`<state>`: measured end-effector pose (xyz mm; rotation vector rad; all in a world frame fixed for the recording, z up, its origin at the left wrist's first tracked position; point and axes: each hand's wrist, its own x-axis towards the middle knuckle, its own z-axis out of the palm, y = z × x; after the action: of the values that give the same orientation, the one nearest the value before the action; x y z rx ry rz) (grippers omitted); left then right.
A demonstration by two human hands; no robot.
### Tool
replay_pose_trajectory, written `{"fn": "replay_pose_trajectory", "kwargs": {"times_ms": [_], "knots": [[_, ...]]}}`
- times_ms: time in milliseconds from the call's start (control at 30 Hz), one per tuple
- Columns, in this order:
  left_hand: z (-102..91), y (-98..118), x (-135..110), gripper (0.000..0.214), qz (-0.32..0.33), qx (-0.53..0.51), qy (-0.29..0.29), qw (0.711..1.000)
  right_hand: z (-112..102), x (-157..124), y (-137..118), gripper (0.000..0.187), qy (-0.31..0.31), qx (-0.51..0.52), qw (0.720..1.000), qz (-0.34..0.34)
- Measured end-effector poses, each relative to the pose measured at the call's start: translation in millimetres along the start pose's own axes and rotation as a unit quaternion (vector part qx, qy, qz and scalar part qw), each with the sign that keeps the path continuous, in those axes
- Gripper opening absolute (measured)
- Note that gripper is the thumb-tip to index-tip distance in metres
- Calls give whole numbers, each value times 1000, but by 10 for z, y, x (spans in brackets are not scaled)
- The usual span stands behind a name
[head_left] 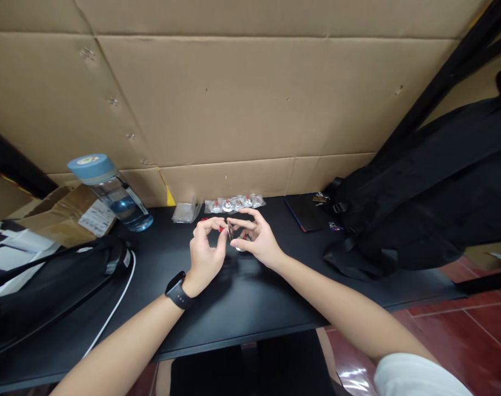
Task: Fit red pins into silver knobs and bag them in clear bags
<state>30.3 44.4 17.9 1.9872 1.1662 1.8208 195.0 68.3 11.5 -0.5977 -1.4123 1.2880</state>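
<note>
Over the middle of the black tabletop, my left hand (pixel 207 247) and my right hand (pixel 261 236) meet at a small thin round disc (pixel 230 230), seen nearly edge-on. The left thumb and forefinger are closed at its left face, by a small red part (pixel 222 229). My right thumb and fingers hold it from the other side. Beneath the right fingers, partly covered, lies a silver and red piece (pixel 241 247). Behind the hands is a row of small silver and red pieces (pixel 234 204) in clear bags. Left of that row lies a stack of clear plastic bags (pixel 185 212).
A blue-lidded water bottle (pixel 114 192) and an opened cardboard box (pixel 75 217) stand left, behind a black bag (pixel 60 297) and a white cable (pixel 114 308). At right are a dark flat folder (pixel 304 213) and a black backpack (pixel 432 187). A cardboard wall (pixel 250 99) closes the back.
</note>
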Motion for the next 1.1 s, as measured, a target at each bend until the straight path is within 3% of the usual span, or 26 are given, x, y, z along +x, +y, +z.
{"fn": "replay_pose_trajectory", "kwargs": {"times_ms": [200,367,800,1100], "knots": [[46,74,-24,26,5,-64,12,998,62,-42,-13,81,11,44,999,4],[29,56,-39,25,4,-25,-1,1000,71,-54,-18,78,18,57,998,5],[-37,70,11,17,79,114,-39,990,26,-27,-32,55,27,76,996,50],[-55,81,41,19,84,136,-22,987,-40,21,-46,29,-1,-3,999,32]]}}
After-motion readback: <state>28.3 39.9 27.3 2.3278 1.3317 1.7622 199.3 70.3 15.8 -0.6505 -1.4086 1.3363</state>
